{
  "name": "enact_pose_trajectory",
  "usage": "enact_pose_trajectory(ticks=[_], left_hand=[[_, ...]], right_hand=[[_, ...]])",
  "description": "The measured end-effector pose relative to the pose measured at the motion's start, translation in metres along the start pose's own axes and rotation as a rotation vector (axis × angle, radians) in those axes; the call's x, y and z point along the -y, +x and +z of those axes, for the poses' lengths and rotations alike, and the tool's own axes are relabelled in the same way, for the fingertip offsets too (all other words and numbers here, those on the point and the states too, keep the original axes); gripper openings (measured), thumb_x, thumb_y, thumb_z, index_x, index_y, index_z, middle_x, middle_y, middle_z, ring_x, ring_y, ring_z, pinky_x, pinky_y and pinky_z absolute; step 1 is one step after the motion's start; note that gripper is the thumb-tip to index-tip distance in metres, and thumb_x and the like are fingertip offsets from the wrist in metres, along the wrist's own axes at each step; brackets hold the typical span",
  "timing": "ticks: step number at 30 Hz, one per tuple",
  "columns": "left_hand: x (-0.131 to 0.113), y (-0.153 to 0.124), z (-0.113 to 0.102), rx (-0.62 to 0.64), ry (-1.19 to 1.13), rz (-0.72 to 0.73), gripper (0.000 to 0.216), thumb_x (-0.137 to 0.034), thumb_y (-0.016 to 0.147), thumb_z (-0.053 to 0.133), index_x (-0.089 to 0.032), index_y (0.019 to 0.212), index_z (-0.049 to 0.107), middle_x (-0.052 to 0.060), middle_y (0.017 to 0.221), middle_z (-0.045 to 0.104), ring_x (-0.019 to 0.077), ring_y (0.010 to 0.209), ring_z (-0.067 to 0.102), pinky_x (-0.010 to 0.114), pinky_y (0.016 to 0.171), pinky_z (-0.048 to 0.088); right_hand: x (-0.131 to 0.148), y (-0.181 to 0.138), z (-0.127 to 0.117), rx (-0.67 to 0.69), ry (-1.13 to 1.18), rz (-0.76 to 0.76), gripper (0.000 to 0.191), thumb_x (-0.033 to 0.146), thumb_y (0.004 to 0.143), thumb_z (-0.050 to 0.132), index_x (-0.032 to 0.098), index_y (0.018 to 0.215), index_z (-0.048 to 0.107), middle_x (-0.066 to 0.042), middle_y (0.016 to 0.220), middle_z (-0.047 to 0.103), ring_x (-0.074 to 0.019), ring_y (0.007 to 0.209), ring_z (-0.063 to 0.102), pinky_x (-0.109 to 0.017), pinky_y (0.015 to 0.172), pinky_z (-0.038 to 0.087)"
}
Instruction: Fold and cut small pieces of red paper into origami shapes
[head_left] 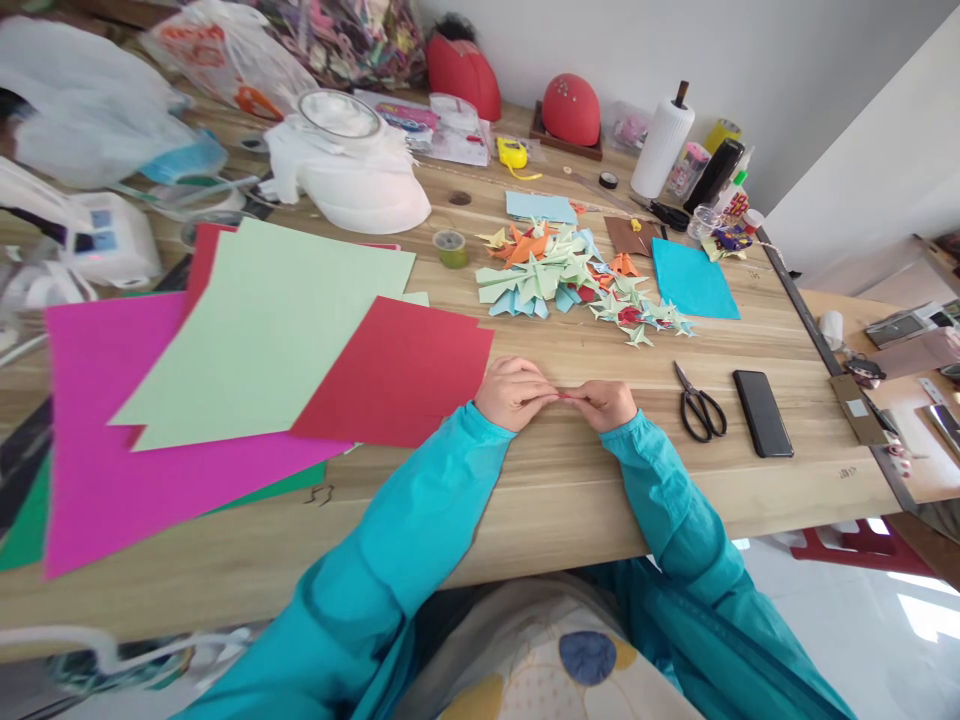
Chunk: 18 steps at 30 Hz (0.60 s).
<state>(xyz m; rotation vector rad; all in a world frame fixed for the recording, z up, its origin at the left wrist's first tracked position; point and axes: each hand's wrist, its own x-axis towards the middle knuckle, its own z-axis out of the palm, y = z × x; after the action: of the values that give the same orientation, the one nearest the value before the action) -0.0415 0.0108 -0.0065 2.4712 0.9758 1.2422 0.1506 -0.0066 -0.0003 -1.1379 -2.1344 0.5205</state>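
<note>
My left hand (512, 393) and my right hand (609, 403) meet on the wooden table (570, 480), both in teal sleeves. Their fingers pinch a small folded piece of red paper (568, 395) between them, pressed low to the tabletop. Most of the piece is hidden by my fingers. A red sheet (397, 372) lies just left of my left hand. A pile of folded paper figures (570, 280) in green, orange, blue and red lies beyond my hands.
Black scissors (700, 404) and a black phone (762, 412) lie to the right. Large pink (97, 420) and pale green (255, 320) sheets cover the left. A teal sheet (691, 279), a paper towel roll (661, 147), a white helmet-like object (352, 170) and bags crowd the far side.
</note>
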Motion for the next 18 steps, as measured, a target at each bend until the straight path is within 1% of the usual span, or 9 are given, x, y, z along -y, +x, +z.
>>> enact_pose_trajectory(ticks=[3, 6, 8, 14, 18], left_hand=[[0.000, -0.002, 0.001, -0.040, -0.072, -0.042, 0.012, -0.032, 0.072, 0.063, -0.022, 0.074, 0.070, 0.003, 0.071, 0.070, 0.0161, 0.072, 0.059, 0.031, 0.068, 0.046], [-0.001, -0.002, 0.001, -0.078, -0.153, -0.088, 0.013, -0.031, 0.069, 0.066, -0.020, 0.075, 0.069, 0.005, 0.072, 0.069, 0.0152, 0.068, 0.059, 0.030, 0.065, 0.048], [-0.003, -0.001, -0.001, -0.095, -0.198, -0.117, 0.014, -0.031, 0.069, 0.066, -0.019, 0.075, 0.069, 0.006, 0.071, 0.068, 0.0149, 0.066, 0.059, 0.029, 0.064, 0.049], [-0.008, 0.000, -0.004, -0.094, -0.320, -0.191, 0.013, -0.028, 0.069, 0.067, -0.017, 0.074, 0.068, 0.006, 0.072, 0.067, 0.0141, 0.065, 0.060, 0.028, 0.063, 0.051], [-0.010, 0.001, -0.004, -0.086, -0.355, -0.207, 0.011, -0.027, 0.069, 0.066, -0.017, 0.072, 0.068, 0.006, 0.068, 0.066, 0.0137, 0.062, 0.059, 0.027, 0.060, 0.050]], right_hand=[[0.001, 0.001, -0.001, -0.008, 0.076, 0.067, 0.021, 0.034, 0.077, 0.057, 0.018, 0.075, 0.070, -0.004, 0.069, 0.069, -0.0128, 0.062, 0.062, -0.021, 0.058, 0.046], [0.002, 0.001, -0.003, -0.047, 0.178, 0.139, 0.023, 0.037, 0.075, 0.060, 0.016, 0.074, 0.070, -0.004, 0.064, 0.068, -0.0125, 0.057, 0.061, -0.021, 0.055, 0.046], [0.002, 0.002, -0.004, -0.074, 0.219, 0.160, 0.024, 0.038, 0.073, 0.061, 0.015, 0.072, 0.070, -0.005, 0.062, 0.068, -0.0128, 0.056, 0.061, -0.022, 0.054, 0.047], [0.004, 0.003, -0.008, -0.087, 0.219, 0.152, 0.022, 0.036, 0.072, 0.062, 0.015, 0.071, 0.070, -0.006, 0.063, 0.068, -0.0137, 0.057, 0.061, -0.023, 0.056, 0.048], [0.006, 0.003, -0.007, -0.073, 0.215, 0.096, 0.022, 0.035, 0.071, 0.063, 0.016, 0.081, 0.069, -0.006, 0.073, 0.070, -0.0141, 0.061, 0.062, -0.024, 0.060, 0.050]])
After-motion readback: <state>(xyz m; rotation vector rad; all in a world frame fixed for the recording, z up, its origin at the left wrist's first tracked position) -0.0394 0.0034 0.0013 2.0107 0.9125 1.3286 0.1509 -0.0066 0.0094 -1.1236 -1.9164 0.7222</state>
